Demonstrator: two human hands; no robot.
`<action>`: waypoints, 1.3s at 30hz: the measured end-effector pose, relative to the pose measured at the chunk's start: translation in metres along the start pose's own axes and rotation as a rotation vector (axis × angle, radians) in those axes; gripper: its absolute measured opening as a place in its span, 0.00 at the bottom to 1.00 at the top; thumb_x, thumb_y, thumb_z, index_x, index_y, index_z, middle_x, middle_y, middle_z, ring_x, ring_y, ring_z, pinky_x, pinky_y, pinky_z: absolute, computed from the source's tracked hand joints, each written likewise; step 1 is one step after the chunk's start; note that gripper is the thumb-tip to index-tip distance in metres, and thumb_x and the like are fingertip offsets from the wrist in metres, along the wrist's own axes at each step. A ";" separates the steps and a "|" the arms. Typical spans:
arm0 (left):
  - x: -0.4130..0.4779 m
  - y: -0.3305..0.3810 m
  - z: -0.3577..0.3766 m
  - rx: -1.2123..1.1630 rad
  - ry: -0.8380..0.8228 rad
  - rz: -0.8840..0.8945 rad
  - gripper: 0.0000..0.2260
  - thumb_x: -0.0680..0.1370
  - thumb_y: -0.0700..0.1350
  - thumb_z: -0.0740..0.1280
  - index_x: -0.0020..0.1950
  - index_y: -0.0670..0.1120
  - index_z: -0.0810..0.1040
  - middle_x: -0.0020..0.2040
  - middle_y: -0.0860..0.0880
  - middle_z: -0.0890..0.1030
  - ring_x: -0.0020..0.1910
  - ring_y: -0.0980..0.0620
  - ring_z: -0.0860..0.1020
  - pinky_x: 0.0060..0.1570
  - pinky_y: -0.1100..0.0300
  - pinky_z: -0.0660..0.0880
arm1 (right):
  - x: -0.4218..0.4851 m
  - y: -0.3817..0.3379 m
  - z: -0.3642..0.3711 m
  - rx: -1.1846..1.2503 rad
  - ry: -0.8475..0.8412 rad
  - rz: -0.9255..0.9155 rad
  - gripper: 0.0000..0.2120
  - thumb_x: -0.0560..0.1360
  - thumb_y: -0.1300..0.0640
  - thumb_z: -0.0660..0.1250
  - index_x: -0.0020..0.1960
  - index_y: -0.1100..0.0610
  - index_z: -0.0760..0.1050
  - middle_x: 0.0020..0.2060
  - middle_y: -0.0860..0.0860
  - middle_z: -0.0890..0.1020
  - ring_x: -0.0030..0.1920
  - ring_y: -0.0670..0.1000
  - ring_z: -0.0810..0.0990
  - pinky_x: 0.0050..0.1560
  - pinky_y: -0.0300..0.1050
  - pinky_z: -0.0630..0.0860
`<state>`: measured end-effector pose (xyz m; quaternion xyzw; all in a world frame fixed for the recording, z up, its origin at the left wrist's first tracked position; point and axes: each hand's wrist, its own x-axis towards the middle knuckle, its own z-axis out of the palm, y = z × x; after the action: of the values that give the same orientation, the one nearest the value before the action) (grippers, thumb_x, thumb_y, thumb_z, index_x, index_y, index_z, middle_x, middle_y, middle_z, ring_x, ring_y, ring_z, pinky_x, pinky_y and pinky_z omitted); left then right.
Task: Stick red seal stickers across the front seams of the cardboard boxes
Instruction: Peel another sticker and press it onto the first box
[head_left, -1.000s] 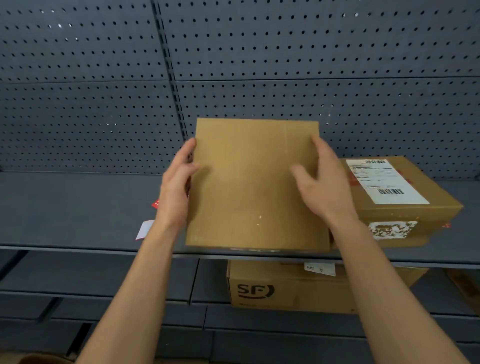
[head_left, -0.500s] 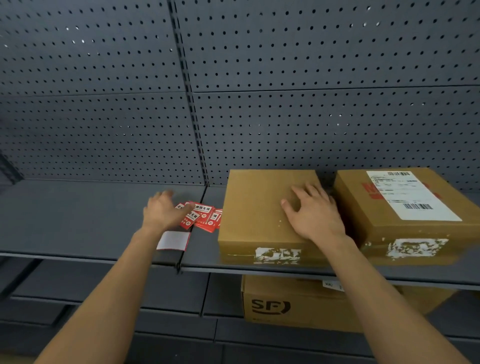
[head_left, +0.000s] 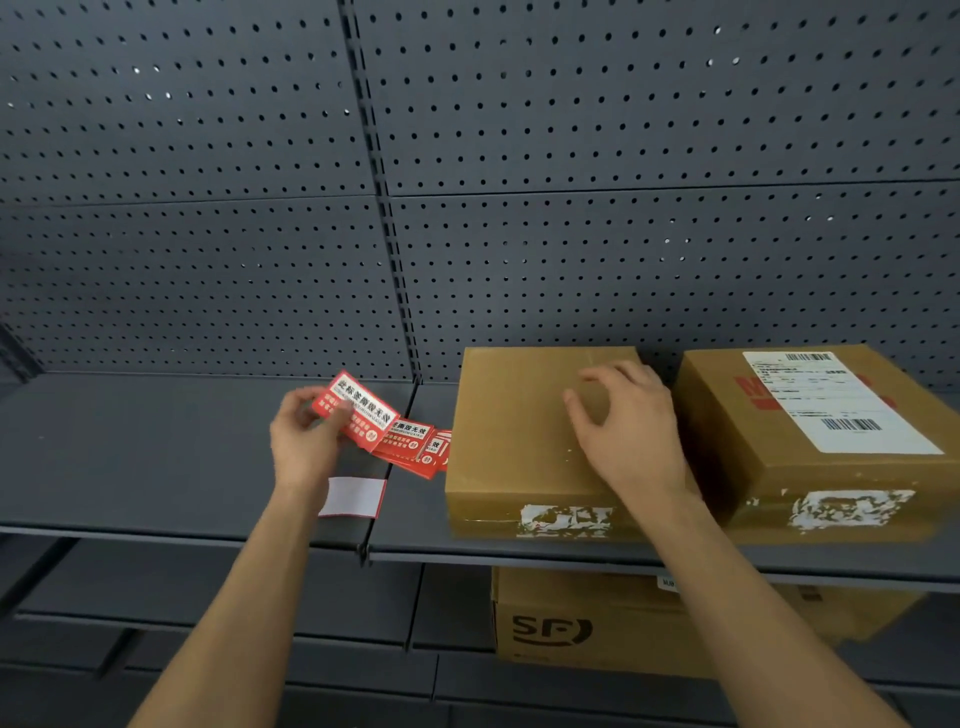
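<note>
Left hand (head_left: 304, 441): fingers pinch a red sticker (head_left: 358, 410) by the pile (head_left: 415, 448).
Right hand (head_left: 626, 434): fingers relaxed, resting on the box (head_left: 511, 431).
Risk: we might lift two stuck stickers, or miss the near seam.

Dark grey pegboard wall (head_left: 623, 130) backs grey metal shelves (head_left: 130, 457).

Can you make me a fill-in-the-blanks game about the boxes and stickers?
1. The left hand pinches a ____ sticker.
2. The right hand rests on the ____ of the plain box.
3. The labelled box stands to the ____ of the plain box.
4. The lower-shelf box shows the letters ____.
Missing words: red, top, right, SF.
</note>
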<state>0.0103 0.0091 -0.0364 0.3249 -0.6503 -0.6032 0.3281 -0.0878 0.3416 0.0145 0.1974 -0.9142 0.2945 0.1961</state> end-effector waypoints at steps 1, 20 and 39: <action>-0.012 0.009 0.005 -0.120 0.001 0.000 0.14 0.82 0.38 0.75 0.62 0.51 0.76 0.60 0.39 0.86 0.53 0.40 0.88 0.51 0.46 0.86 | 0.000 -0.013 -0.003 0.093 -0.014 -0.011 0.15 0.81 0.45 0.70 0.64 0.50 0.83 0.57 0.46 0.84 0.60 0.47 0.81 0.69 0.50 0.78; -0.119 0.070 0.045 0.199 -0.119 0.638 0.05 0.78 0.53 0.80 0.52 0.59 0.88 0.73 0.56 0.77 0.76 0.55 0.73 0.77 0.57 0.69 | -0.010 -0.072 -0.004 0.851 -0.305 0.032 0.09 0.81 0.56 0.73 0.47 0.43 0.84 0.41 0.42 0.87 0.40 0.38 0.82 0.44 0.28 0.77; -0.108 0.074 0.002 0.432 -0.276 0.801 0.09 0.80 0.56 0.75 0.51 0.52 0.90 0.45 0.59 0.88 0.48 0.56 0.84 0.55 0.49 0.80 | -0.012 -0.090 0.013 0.614 -0.281 -0.280 0.04 0.81 0.57 0.73 0.51 0.52 0.87 0.44 0.39 0.84 0.47 0.41 0.81 0.47 0.32 0.75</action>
<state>0.0688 0.1027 0.0332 0.0263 -0.8725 -0.3176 0.3705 -0.0376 0.2691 0.0408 0.4091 -0.7653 0.4954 0.0384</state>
